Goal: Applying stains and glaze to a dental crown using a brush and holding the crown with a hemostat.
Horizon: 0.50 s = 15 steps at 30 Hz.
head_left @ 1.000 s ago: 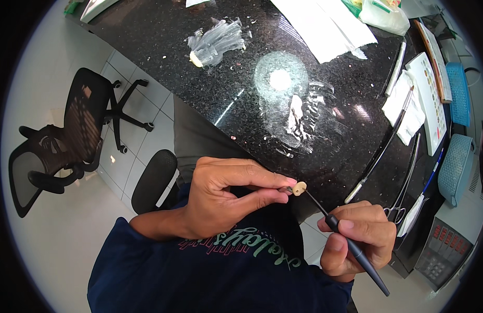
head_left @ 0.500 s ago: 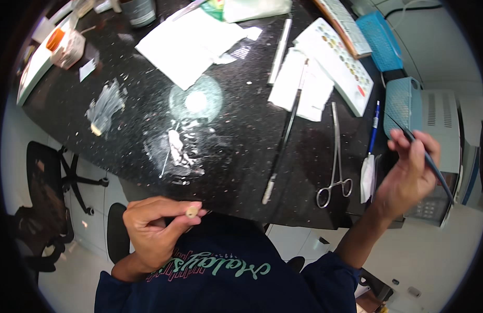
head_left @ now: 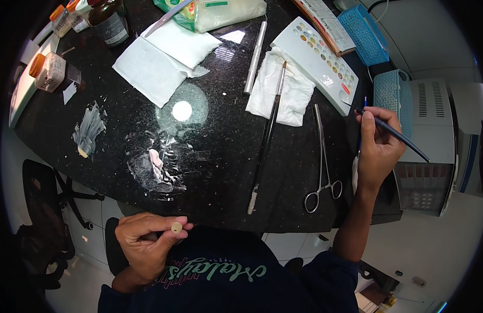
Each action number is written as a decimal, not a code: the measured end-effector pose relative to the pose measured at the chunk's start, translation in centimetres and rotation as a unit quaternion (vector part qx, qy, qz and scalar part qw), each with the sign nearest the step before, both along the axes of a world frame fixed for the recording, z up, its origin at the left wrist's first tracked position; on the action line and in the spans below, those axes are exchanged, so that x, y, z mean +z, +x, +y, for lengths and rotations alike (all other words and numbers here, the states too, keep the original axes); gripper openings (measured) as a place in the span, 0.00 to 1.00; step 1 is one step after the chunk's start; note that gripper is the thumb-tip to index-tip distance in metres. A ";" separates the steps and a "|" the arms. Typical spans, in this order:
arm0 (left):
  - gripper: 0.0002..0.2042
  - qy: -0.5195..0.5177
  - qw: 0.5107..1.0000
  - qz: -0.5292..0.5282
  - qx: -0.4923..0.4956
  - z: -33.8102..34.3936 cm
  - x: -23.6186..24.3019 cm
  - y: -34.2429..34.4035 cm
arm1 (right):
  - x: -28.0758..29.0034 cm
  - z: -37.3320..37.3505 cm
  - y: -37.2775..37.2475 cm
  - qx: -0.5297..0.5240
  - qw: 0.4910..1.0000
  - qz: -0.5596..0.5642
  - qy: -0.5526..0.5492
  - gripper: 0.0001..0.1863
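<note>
My left hand point(head_left: 142, 242) pinches a small cream-coloured tooth-like piece point(head_left: 177, 227) between thumb and fingers, just off the near table edge. Its kind is too small to make out for certain. Over at the right, my right hand point(head_left: 380, 148) grips a slim dark blue tapered tool point(head_left: 407, 142) like a pen; its working tip is hidden or too fine to see. Beneath that hand lies a blue pen-like stick point(head_left: 363, 130), partly covered. Ahead of my left hand, a pinkish-white paste point(head_left: 156, 160) is smeared on the black tabletop point(head_left: 220, 172).
Scissor-handled forceps point(head_left: 321, 156) and a long brush point(head_left: 275, 104) lie between my hands, the brush across crumpled tissue point(head_left: 257, 99). A white palette point(head_left: 325, 62), a metal rod point(head_left: 256, 57) and blue baskets point(head_left: 364, 36) sit beyond. Folded paper point(head_left: 139, 68) and jars point(head_left: 49, 72) are at the left.
My right hand has come left and slightly up over the table edge, and its tool has tipped flatter. My left hand keeps its pinch on the cream piece. The whole view has shifted a little.
</note>
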State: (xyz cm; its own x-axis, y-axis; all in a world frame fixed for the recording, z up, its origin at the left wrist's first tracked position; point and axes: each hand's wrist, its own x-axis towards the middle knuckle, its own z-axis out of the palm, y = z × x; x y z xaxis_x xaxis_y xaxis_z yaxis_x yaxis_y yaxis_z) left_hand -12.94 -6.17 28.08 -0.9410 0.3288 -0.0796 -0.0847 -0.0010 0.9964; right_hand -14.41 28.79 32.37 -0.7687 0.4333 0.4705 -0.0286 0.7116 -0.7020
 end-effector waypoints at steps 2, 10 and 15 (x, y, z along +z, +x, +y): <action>0.02 -0.007 1.000 0.002 -0.009 0.0 0.0 -0.1 | -0.1 0.1 -0.1 -0.007 1.000 -0.003 0.004 0.04; 0.03 -0.001 1.000 0.004 -0.005 0.3 0.1 -0.2 | -0.4 0.6 -0.3 -0.019 0.999 0.010 0.025 0.05; 0.03 -0.002 1.000 0.009 -0.010 0.2 0.0 -0.3 | -0.2 0.6 -0.2 -0.026 0.999 0.007 0.041 0.05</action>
State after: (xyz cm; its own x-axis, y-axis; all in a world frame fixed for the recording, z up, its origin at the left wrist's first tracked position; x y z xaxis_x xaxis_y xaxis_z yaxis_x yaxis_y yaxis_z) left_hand -13.28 -5.94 28.10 -0.9357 0.3468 -0.0643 -0.0672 0.0036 0.9977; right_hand -14.61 29.35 32.13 -0.7396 0.4324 0.5157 0.0012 0.7671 -0.6416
